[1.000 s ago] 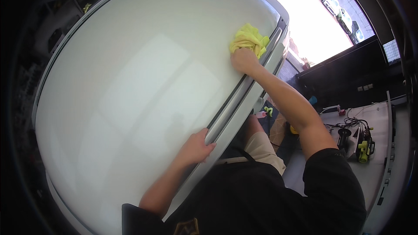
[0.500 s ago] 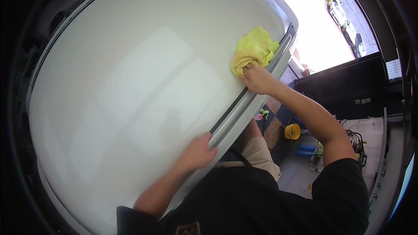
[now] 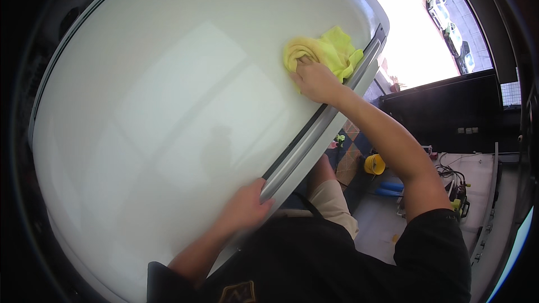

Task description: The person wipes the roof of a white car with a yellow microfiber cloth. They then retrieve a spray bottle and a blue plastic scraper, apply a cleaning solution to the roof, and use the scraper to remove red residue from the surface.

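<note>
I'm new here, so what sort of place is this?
Probably a car-detailing workshop: the right hand holds a yellow cloth on a pale car roof, with a yellow bucket below.

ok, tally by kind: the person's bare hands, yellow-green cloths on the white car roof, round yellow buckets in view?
Bare left hand, bare right hand: 2
Crumpled yellow-green cloth: 1
Round yellow bucket: 1
Total: 4

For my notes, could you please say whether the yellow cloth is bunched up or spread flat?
Bunched up: the yellow cloth shows thick folds at the right hand, and its looser end is rumpled.
</note>
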The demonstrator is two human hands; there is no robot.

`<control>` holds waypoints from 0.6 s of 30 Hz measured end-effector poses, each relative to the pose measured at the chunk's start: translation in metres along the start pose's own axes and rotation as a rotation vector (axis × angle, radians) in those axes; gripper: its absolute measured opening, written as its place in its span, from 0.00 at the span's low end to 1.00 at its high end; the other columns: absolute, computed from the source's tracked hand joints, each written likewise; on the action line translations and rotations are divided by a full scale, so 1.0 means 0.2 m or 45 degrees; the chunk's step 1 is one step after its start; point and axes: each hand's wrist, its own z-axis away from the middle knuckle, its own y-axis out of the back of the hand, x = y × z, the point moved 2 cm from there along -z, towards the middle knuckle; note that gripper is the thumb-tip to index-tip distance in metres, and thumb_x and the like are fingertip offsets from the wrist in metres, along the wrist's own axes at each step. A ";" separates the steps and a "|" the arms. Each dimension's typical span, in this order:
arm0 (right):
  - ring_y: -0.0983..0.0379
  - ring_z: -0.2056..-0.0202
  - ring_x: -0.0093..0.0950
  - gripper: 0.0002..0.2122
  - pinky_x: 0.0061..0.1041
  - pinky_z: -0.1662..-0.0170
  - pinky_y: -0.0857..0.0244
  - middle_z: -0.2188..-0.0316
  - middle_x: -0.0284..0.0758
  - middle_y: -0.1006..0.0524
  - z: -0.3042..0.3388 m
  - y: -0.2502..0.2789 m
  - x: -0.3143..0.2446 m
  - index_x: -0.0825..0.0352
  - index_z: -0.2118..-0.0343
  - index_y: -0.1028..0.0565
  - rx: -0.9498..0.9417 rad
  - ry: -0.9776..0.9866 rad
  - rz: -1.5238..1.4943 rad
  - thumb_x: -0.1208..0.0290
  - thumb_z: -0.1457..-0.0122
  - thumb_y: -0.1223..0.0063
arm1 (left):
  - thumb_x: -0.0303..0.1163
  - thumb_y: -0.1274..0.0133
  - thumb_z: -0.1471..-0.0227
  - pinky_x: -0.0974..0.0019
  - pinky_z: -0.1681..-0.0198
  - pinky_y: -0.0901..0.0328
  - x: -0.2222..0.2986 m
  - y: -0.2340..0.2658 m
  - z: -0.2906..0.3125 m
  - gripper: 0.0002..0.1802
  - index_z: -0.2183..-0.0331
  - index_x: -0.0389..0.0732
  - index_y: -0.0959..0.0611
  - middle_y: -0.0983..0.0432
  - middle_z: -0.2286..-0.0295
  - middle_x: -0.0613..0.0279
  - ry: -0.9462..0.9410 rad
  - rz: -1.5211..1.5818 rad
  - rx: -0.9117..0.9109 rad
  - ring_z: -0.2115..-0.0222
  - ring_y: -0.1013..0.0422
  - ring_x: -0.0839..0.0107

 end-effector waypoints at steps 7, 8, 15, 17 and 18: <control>0.25 0.52 0.50 0.18 0.46 0.47 0.31 0.53 0.51 0.23 0.23 -0.09 0.11 0.76 0.61 0.22 0.180 0.246 0.095 0.62 0.32 0.54 | 0.36 0.40 0.45 0.47 0.62 0.31 0.00 0.02 0.00 0.20 0.56 0.31 0.23 0.22 0.71 0.35 0.082 0.008 -0.047 0.67 0.24 0.38; 0.26 0.50 0.49 0.18 0.45 0.46 0.31 0.52 0.50 0.24 0.07 -0.03 0.02 0.75 0.58 0.22 0.064 0.108 0.074 0.62 0.33 0.54 | 0.36 0.40 0.44 0.47 0.62 0.31 0.00 0.02 0.00 0.20 0.56 0.31 0.23 0.22 0.71 0.35 0.073 0.000 -0.059 0.67 0.24 0.37; 0.24 0.55 0.49 0.17 0.45 0.50 0.30 0.59 0.50 0.22 0.29 -0.13 0.04 0.77 0.65 0.23 0.355 0.380 0.053 0.64 0.34 0.52 | 0.37 0.41 0.44 0.46 0.63 0.32 0.00 0.04 -0.01 0.21 0.55 0.31 0.23 0.22 0.71 0.35 0.124 0.001 -0.107 0.68 0.24 0.37; 0.24 0.55 0.49 0.17 0.44 0.49 0.30 0.58 0.51 0.22 0.24 -0.11 0.04 0.78 0.64 0.23 0.320 0.398 0.192 0.64 0.35 0.52 | 0.37 0.41 0.44 0.46 0.63 0.32 0.03 0.03 -0.02 0.21 0.56 0.31 0.23 0.22 0.71 0.35 0.143 -0.031 -0.098 0.68 0.25 0.37; 0.24 0.55 0.50 0.16 0.44 0.49 0.30 0.57 0.51 0.22 0.20 -0.12 0.03 0.78 0.63 0.23 0.301 0.407 0.261 0.64 0.35 0.51 | 0.37 0.41 0.44 0.46 0.63 0.32 0.02 0.03 -0.01 0.20 0.56 0.31 0.23 0.22 0.72 0.36 0.144 -0.029 -0.070 0.68 0.25 0.37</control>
